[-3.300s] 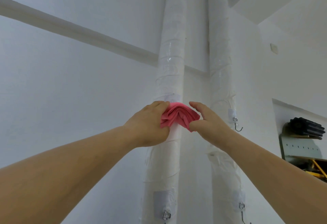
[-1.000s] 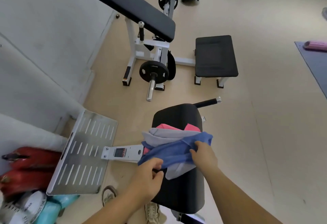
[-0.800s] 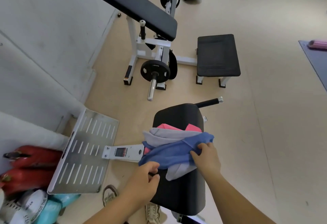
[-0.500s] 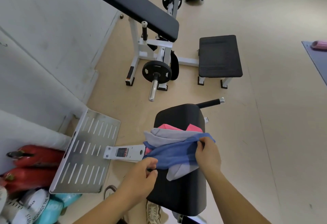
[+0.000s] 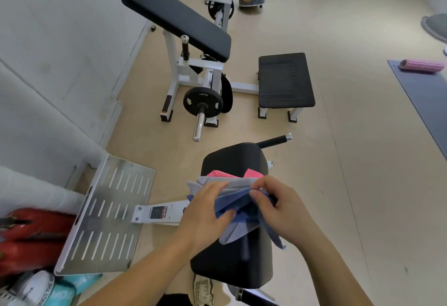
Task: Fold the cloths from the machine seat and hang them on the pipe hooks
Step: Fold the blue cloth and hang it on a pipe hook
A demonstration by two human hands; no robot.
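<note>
Since the earlier frame, the soft blue cloth (image 5: pixel 232 203) has been drawn together, seemingly folded over, and is pinched by the left hand (image 5: pixel 205 216) and the right hand (image 5: pixel 280 211).

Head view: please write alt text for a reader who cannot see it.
The left hand and right hand pinch a blue cloth above a black machine seat. A grey cloth and a pink cloth lie under it on the seat. A slotted metal footplate is to the left.

We find bare floor (image 5: pixel 350 184) right of the seat (image 5: pixel 232 269); a slotted metal plate (image 5: pixel 106 216) stands close on its left, a bench (image 5: pixel 176 15) farther ahead.
</note>
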